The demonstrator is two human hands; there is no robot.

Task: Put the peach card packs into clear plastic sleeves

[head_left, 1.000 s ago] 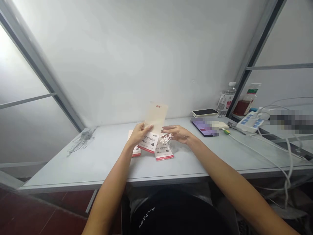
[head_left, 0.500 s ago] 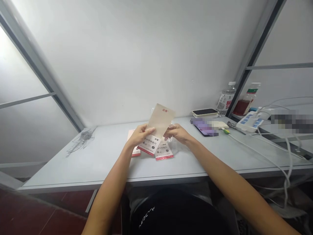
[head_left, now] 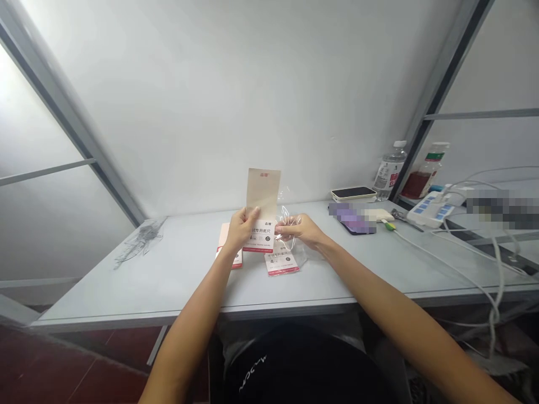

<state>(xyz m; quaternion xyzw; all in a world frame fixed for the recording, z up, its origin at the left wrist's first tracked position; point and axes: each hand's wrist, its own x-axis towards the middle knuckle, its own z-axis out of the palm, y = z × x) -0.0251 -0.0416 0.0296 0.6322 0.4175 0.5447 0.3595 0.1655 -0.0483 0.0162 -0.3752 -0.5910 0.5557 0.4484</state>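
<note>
My left hand [head_left: 240, 227] is closed on the left side of a printed ruler-set card [head_left: 263, 193], its thumb lying across the front. The card stands nearly upright, beige above, with a white label and red lower edge. Just to its right, my right hand [head_left: 301, 229] pinches a clear plastic sleeve [head_left: 286, 216], which looks crumpled and shiny. Beneath the hands, a second ruler-set packet [head_left: 281, 265] with the same print lies on the desk. Partly hidden behind my left hand is another red-edged packet [head_left: 236, 265].
On the right lie a phone [head_left: 352, 194], a purple item [head_left: 353, 217] partly blurred out, and a power strip [head_left: 433, 209] with white cables. Two bottles stand behind: a clear one [head_left: 389, 171] and one with dark red liquid [head_left: 421, 177]. Dark scribbles [head_left: 143, 241] mark the desk's left.
The card has swung from a rightward tilt to nearly upright and shifted slightly left. The clear sleeve now shows beside it, apart from most of the card, in my right hand.
</note>
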